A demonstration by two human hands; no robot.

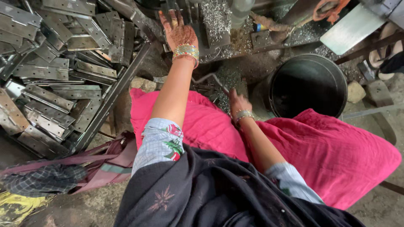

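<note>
At the far left a heap of flat metal plates [54, 80] lies stacked at all angles, with holes punched along their edges, hemmed by a long metal bar [113, 94] that slants down beside them. Below it a bundle of dark and maroon cloth [63, 172] rests on the ground. The left hand [179, 29] reaches up and forward, fingers spread flat against the dark machine part [210, 25] that is strewn with metal shavings; whether it grips anything there cannot be told. The right hand [237, 103] rests low at the knee on the pink cloth [328, 155], fingers curled around the end of a thin bent metal handle [210, 77]. Right of it stands a black bucket [309, 86], just beside the knee
</note>
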